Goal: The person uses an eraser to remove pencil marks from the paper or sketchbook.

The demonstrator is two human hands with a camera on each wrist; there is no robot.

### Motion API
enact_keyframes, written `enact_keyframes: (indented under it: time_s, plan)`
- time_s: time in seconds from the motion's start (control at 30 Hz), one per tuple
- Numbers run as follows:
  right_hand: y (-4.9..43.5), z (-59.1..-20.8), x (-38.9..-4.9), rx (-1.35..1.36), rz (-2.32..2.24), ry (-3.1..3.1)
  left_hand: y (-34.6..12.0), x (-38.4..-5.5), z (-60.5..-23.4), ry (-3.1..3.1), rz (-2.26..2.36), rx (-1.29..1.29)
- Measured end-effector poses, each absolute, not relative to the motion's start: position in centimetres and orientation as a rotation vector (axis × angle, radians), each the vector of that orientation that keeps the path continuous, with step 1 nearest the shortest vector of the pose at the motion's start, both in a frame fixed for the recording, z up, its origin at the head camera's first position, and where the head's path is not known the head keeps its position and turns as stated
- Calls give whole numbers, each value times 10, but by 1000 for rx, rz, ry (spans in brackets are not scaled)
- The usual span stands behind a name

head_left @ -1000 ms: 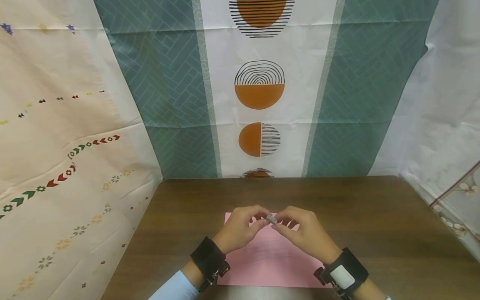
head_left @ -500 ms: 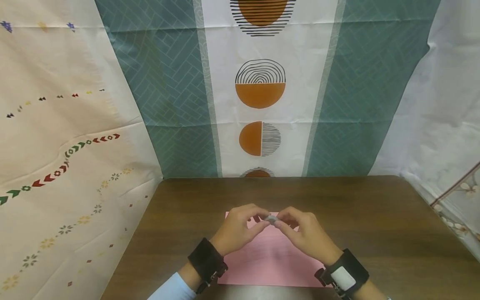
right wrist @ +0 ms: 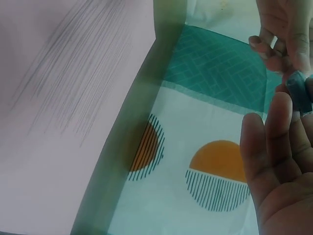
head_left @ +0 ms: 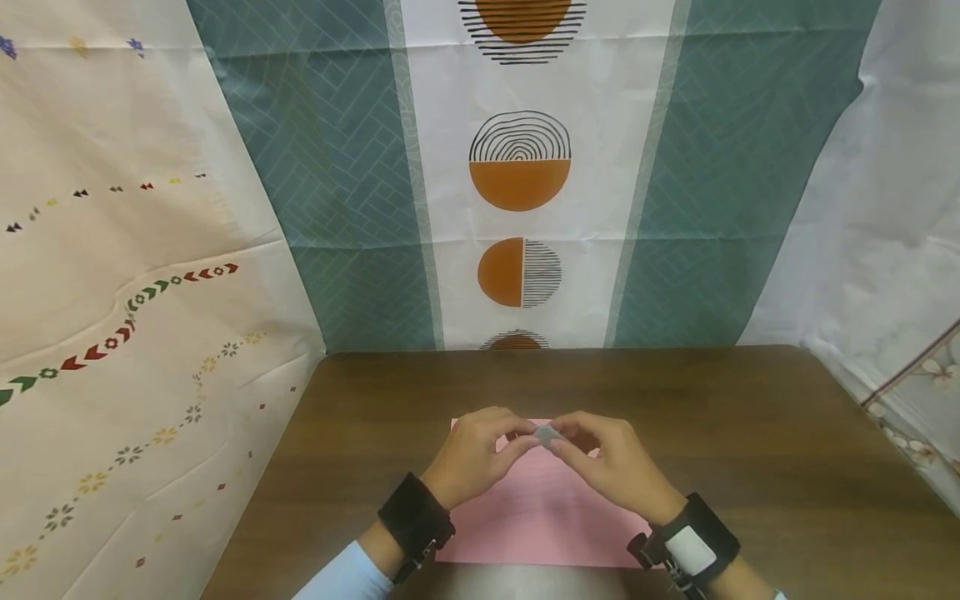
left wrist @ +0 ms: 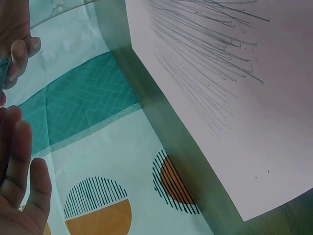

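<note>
Together, the left hand [head_left: 471, 458] and right hand [head_left: 621, 462] pinch a small grey block [head_left: 547, 436] above the pink sheet [head_left: 543, 525].

Before me spreads a dark brown wooden table [head_left: 712, 400], rounded at its 1 o'clock corner. On it, towards 6 o'clock, I have a pink sheet of paper [head_left: 547, 525], marked with many thin grey strokes [left wrist: 210, 49]. Bare wood shows at the sheet's 3, 9 and 12 o'clock sides.
</note>
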State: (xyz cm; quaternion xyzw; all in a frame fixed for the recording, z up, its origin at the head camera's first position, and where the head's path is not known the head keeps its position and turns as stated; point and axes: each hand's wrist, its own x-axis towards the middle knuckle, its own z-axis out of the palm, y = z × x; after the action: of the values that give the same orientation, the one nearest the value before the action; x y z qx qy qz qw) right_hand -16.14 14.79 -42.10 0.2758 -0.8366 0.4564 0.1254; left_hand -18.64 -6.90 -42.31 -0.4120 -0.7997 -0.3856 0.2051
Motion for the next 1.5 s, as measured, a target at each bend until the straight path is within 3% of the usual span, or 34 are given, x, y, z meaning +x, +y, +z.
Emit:
enact_keyframes:
  time_s: [0.47,0.77,1.1,1.5]
  plan:
    - [148,-418,-161,754,1441,-2481,-69,-190,-423,-2220,-1112,-1193]
    - [140,-391,-149,805,1463,-2492,-70,-190,-426,-2267,-1098,-1205]
    - [149,-417,-163,780,1594,-2561,-73,-189,-428,-2302,-1126,-1173]
    - [145,-412,-162,703,1763,-2619,-72,-191,-431,-2320,-1059,-1172]
